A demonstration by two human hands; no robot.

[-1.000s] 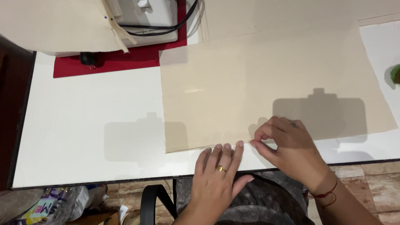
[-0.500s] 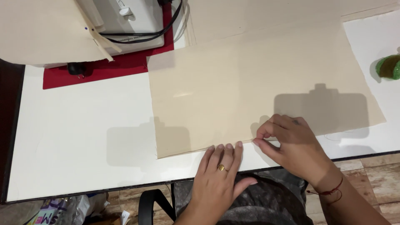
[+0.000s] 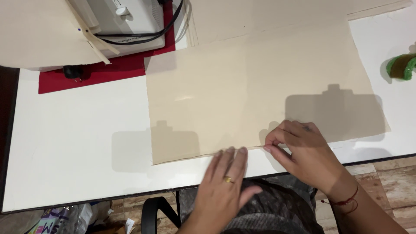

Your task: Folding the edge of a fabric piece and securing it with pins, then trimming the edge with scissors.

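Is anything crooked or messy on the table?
The beige cloth lies a little crooked: its near edge slants against the white table edge, where the left hand and right hand press it. A green roll sits alone at the right. Nothing looks spilled or torn.

White flat tabletop with dark edge [image 3: 65, 164], hard light casting blocky shadows on it. Wooden plank floor [image 3: 390, 182] below right of the hands; black chair frame [image 3: 151, 212] lower left.
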